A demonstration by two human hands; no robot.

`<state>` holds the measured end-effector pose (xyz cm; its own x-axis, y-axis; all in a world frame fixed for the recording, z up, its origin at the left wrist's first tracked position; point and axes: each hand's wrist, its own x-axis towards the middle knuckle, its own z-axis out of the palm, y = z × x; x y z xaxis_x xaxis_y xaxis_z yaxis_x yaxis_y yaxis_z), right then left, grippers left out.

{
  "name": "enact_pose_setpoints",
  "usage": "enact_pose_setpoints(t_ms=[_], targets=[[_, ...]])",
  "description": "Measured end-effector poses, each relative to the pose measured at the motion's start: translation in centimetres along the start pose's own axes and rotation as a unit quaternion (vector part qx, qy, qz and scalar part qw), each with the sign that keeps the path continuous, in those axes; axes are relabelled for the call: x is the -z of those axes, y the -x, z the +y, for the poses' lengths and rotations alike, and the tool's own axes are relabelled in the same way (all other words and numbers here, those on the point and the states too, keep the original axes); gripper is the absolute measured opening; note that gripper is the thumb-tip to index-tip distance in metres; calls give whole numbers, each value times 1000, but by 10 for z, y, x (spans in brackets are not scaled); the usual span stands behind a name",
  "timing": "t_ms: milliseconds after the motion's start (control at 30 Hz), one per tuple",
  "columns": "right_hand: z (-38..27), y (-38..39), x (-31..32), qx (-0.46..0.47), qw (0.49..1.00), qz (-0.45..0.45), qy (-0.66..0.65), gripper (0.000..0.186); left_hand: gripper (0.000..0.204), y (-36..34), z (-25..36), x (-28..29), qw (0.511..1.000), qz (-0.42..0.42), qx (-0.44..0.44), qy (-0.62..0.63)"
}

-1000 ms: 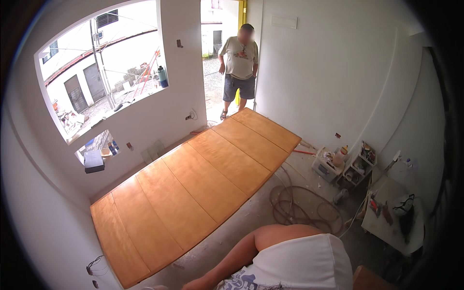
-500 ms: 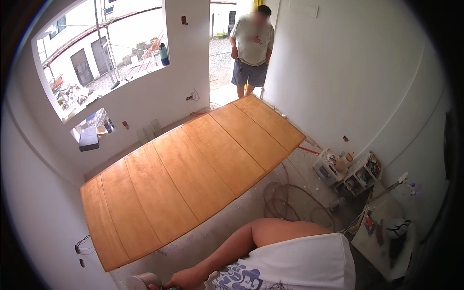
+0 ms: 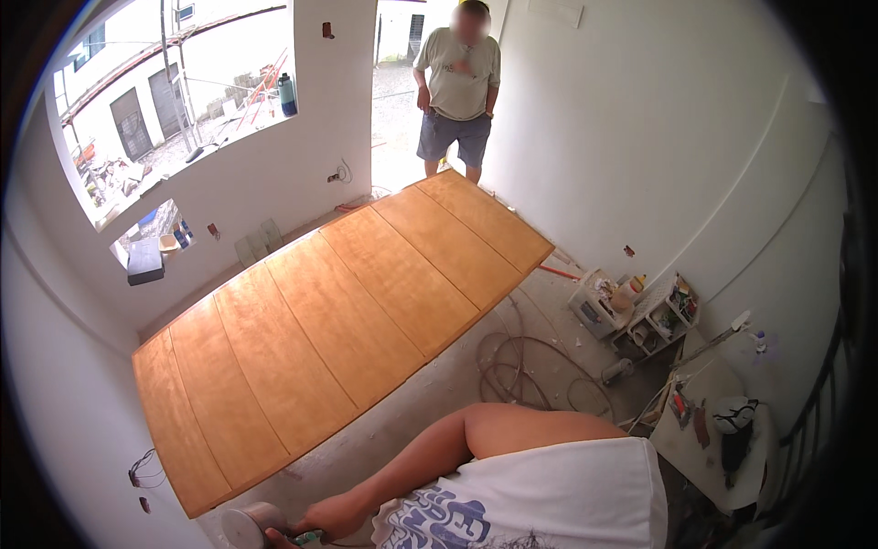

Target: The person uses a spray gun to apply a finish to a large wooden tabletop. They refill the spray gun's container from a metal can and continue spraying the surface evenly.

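My right hand (image 3: 324, 520) is low in the picture, its fingers wrapped round what looks like a spray gun with a round pale cup (image 3: 245, 525). The lower edge cuts off part of the gun. My bare right arm stretches across to the left from a white printed shirt. Just beyond the cup lies a long orange-brown wood panel (image 3: 343, 316) with several parallel grooves and a glossy surface. The cup sits beside the panel's near left corner, and I cannot tell whether they touch. My left hand does not show clearly.
A person (image 3: 460, 87) stands in the doorway beyond the panel's far end. On the floor at right are a coiled hose (image 3: 521, 366), white plastic baskets (image 3: 599, 302) of supplies, and a board (image 3: 732, 476) carrying tools and a mask. Wires (image 3: 144, 471) stick out of the left wall.
The whole view has turned a little, so the panel, person and baskets sit further left. Slightly more of the cup and my right hand shows at the lower edge.
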<state>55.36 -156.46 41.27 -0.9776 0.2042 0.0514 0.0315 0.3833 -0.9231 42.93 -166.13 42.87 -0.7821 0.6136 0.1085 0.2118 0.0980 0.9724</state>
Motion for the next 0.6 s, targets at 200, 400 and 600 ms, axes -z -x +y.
enact_pose_setpoints(t_ms=[200,400,600], targets=[[-45,-57,5,-74,992,19,-105,60,55,-62,-81,60,957,189,-125,183],[-83,-139,20,-197,956,84,-201,65,54,20,-249,65,951,-304,53,-27],[-124,-235,31,-102,952,223,-182,35,21,58,-331,110,926,-269,47,-260]])
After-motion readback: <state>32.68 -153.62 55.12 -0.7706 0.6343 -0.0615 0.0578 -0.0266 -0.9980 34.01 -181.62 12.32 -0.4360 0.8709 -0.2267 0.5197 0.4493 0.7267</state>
